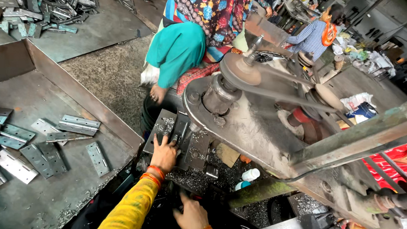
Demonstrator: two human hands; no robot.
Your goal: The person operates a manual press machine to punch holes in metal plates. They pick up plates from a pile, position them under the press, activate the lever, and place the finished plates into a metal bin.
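Left hand [164,154] rests on the jig plate [172,131] under the drill head [218,99], fingers [161,141] spread flat against the metal. Right hand [190,217] sits nearer, low at the machine's dark edge; its finger position cannot be told. Hinges [77,125] lie in the tray [88,99] at left.

The left hand [165,153] is stretched forward on a long, nearly straight arm in a yellow sleeve, with orange bangles around the wrist. Its back faces up, and the fingers [159,140] are spread a little and bent downward at the tips. The right hand [191,217] stays lower and closer to the body, palm down, its fingers curled loosely and pointing forward-left, bangles also at its wrist.
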